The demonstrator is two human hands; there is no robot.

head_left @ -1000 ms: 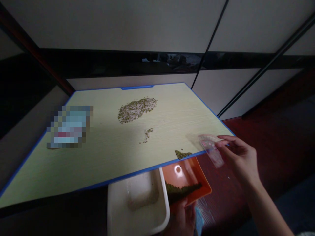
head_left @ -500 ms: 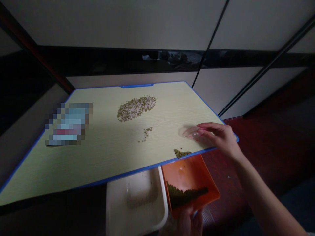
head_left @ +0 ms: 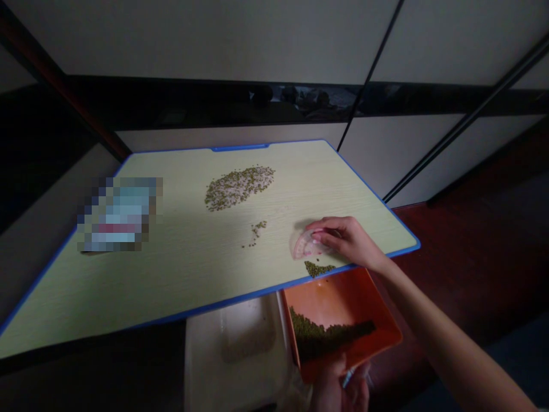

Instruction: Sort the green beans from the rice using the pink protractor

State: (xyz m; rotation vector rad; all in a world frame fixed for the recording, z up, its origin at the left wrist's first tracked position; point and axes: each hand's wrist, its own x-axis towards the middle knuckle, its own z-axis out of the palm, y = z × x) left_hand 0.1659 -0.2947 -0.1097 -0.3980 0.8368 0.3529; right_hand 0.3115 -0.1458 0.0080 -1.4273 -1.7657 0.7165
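Note:
My right hand (head_left: pixel 349 240) pinches a clear plastic protractor (head_left: pixel 301 246) with pinkish markings, held low over the folding table (head_left: pixel 171 274) near its front edge. Just in front of the protractor lies a small heap of green beans (head_left: pixel 318 269), at the blue rim. Below that rim my left hand (head_left: pixel 337 390) grips the near side of an orange square container (head_left: pixel 338 292), which has more green beans inside. Farther back, a wide patch of green beans mixed with pale grains (head_left: pixel 239 187) covers the tabletop. A few stray beans (head_left: pixel 258 230) lie between.
A cream plastic container (head_left: pixel 201 357) with some pale contents sits left of the orange one, under the table edge. A blurred-out flat item (head_left: pixel 122 214) rests on the table's left side. White cabinet panels (head_left: pixel 214 40) stand behind, and dark red floor (head_left: pixel 412 286) shows at right.
My right hand has moved left with the protractor, close behind the small bean heap. The orange container and my left hand have shifted slightly right.

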